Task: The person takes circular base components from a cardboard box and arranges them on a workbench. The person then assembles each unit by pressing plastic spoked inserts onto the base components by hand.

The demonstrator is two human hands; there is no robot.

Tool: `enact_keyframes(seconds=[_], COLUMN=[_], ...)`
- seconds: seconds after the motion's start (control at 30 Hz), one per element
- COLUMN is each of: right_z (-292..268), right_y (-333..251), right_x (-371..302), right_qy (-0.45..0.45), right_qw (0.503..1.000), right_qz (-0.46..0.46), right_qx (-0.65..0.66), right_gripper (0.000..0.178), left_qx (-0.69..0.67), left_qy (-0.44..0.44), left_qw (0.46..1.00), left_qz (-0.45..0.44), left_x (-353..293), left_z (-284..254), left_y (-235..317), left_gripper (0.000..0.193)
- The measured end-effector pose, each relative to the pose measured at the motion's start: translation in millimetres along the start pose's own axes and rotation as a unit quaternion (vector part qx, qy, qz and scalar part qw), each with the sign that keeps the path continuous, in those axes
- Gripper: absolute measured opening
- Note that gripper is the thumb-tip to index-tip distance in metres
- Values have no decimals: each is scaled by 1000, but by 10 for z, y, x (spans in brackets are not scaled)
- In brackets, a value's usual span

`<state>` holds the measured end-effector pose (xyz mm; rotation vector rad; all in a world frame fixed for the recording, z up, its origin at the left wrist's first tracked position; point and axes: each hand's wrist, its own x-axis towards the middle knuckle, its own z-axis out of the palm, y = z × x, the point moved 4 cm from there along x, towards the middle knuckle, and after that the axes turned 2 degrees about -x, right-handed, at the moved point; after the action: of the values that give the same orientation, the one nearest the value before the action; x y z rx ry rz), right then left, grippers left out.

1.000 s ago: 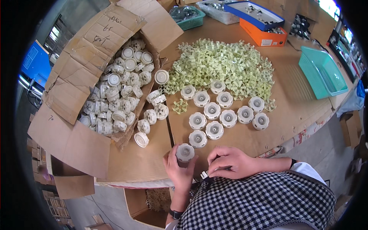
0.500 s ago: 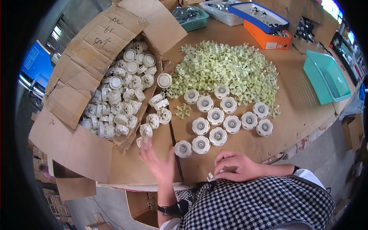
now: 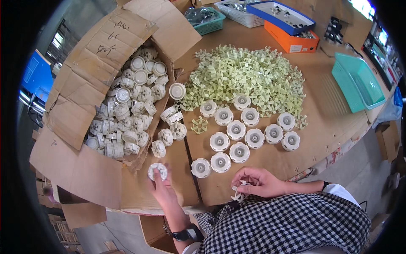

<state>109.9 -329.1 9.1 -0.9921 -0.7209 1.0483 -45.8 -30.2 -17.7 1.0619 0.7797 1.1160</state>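
My left hand (image 3: 165,191) grips a round white plastic housing (image 3: 157,171) over the cardboard, near the open carton's corner. Between the fingers of my right hand (image 3: 262,183) is a small pale plastic star-shaped clip (image 3: 238,194), close to the checked apron. Several white round housings (image 3: 220,162) stand in loose rows beyond my right hand, hollow side up. More housings (image 3: 165,136) lie beside the carton, past my left hand. One green star-shaped clip (image 3: 199,125) lies apart from the heap of pale green clips (image 3: 249,76).
A cardboard carton (image 3: 67,106) full of white housings lies at the left. Teal basket (image 3: 357,84) stands at the right edge. At the back are a blue tray (image 3: 281,17) on an orange box (image 3: 292,41), a white basket (image 3: 241,17) and a green basket (image 3: 211,25).
My left hand has taken up a white housing from beside the carton and turned it up. The clip in my right hand has been raised and shows more fully. The view has shifted slightly.
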Motion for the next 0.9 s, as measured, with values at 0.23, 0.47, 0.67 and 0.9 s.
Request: enact_keyframes(seconds=[0.23, 0.47, 0.67, 0.9], right_z=[23, -30, 27, -9], right_y=[-161, -358, -445, -443], right_x=[60, 61, 42, 55], right_qy=[16, 66, 65, 93], right_qw=[998, 974, 941, 934], right_qz=[1, -92, -128, -135], right_qx=[-56, -199, -307, -317], right_gripper=[12, 24, 39, 31], left_qx=[-67, 110, 155, 229], left_qy=[-181, -299, -350, -398], left_qw=[970, 946, 924, 888], left_qz=[-145, -56, -24, 32], left_x=[-741, -1191, -1416, -1456], left_z=[601, 918, 1056, 1036], left_y=[42, 160, 177, 169], left_gripper=[29, 27, 23, 25])
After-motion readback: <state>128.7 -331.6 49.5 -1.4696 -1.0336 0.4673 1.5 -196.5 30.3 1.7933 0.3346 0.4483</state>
